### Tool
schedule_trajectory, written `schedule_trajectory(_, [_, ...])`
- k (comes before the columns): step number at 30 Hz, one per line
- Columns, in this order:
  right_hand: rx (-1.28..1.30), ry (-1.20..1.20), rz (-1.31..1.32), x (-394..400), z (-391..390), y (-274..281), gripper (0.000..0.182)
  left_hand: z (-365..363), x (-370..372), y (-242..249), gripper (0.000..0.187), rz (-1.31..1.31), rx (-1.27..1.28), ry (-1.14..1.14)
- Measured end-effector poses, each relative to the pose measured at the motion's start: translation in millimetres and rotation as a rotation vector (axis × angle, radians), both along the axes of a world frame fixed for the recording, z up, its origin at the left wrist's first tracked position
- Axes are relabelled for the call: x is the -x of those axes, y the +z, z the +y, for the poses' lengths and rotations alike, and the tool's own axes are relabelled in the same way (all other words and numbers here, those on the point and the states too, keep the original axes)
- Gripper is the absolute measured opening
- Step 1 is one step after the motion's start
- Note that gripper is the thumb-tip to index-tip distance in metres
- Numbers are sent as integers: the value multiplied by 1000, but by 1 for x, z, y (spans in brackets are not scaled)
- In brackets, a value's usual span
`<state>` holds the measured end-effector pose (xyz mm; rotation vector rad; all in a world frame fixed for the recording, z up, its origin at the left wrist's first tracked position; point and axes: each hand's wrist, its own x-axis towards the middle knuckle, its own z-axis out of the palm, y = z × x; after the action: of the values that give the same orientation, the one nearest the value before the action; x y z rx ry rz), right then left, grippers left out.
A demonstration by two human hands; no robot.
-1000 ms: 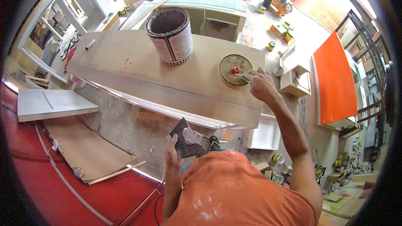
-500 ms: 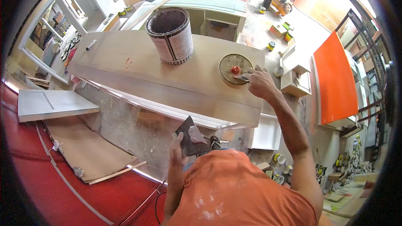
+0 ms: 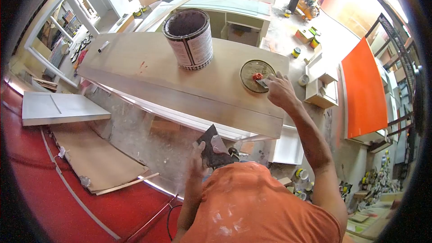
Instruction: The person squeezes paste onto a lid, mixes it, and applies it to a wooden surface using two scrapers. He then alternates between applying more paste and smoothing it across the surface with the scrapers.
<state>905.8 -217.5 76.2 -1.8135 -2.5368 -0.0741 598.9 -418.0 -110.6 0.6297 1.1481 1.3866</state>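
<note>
My right hand (image 3: 282, 91) grips a putty knife (image 3: 263, 83), its blade at a dab of red paste (image 3: 257, 76). That dab lies on a round can lid (image 3: 249, 68) near the right end of a long beige wooden panel (image 3: 135, 58). Low in the middle, my left hand (image 3: 196, 161) holds a dark flat plate (image 3: 208, 154) by its left edge. A smear of pinkish-grey putty (image 3: 219, 145) covers part of the plate. Left of the lid, a large open can (image 3: 191, 47) with a stained rim stands upright on the panel.
A marker (image 3: 103, 46) lies at the panel's far left. At left a white panel (image 3: 65, 108) and a brown sheet (image 3: 99, 153) rest over a red surface (image 3: 40, 180). A bright orange panel (image 3: 364, 90) stands at right, with a white drawer box (image 3: 288, 146) below the work panel.
The view has shifted slightly, so the scene sits a little further right. The knife blade stays at the red paste, and my left hand still holds the plate.
</note>
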Motion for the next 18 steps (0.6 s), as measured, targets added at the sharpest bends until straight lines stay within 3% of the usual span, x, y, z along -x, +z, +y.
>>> schedule_trajectory(1, [-2,-3,5,0,0,-2,46,0,-1,10,26,2,2,1])
schedule_trajectory(3, [30,40,30,-2,-5,13,40,3,-8,55,29,-506,179,-76])
schedule_trajectory(8, [63,86,223,-11,-21,29,36,21,-29,94,34,-577,207,-125])
schedule_trajectory(10, [25,212,392,-6,-42,43,38,28,-41,101,34,-621,181,-139])
schedule_trajectory(12, [-13,335,435,8,-67,61,40,34,-55,111,41,-689,-15,-280])
schedule_trajectory(14, [-56,516,424,17,-90,69,50,42,-67,132,44,-760,88,-232])
schedule_trajectory(16, [-111,689,433,29,-107,76,55,41,-76,164,42,-991,95,-258])
schedule_trajectory(17, [-92,771,403,30,-107,73,61,41,-77,154,42,-1201,21,-307])
schedule_trajectory(18, [-84,771,407,29,-108,72,61,40,-75,154,42,-1201,27,-301])
